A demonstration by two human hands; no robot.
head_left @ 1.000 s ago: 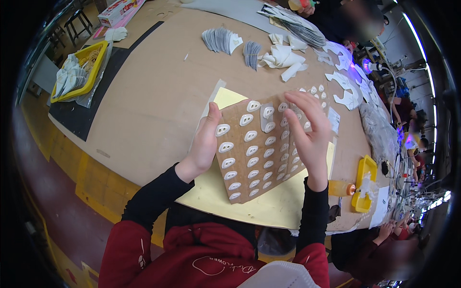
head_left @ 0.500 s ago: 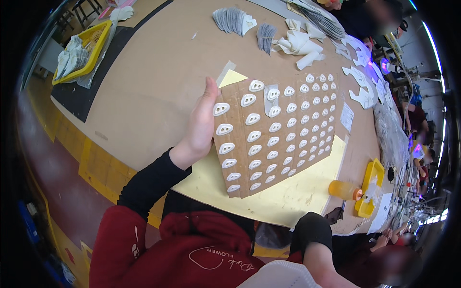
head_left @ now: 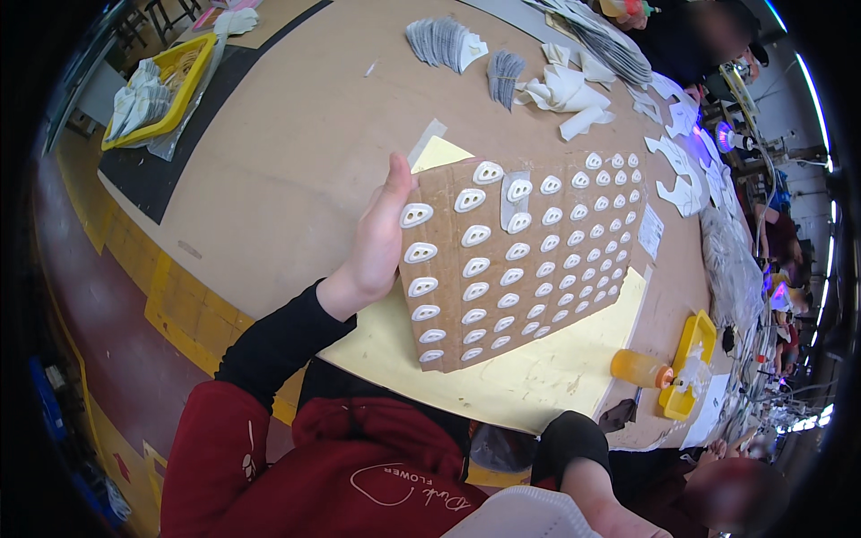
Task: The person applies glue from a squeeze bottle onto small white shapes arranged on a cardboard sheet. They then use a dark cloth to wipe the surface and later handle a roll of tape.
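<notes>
The left hand (head_left: 377, 238) grips the nine o'clock edge of a brown cardboard sheet (head_left: 529, 260) covered in rows of white oval pieces (head_left: 476, 236), held above the yellow paper (head_left: 538, 368). Nearly every row looks filled. The right hand is out of view.

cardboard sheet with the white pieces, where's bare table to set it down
Widest bare patch: brown tabletop left of the left hand, between the yellow tray and the grey stacks. The yellow sheet below the cardboard sheet is free. The far right edge is crowded with white cutouts.
</notes>
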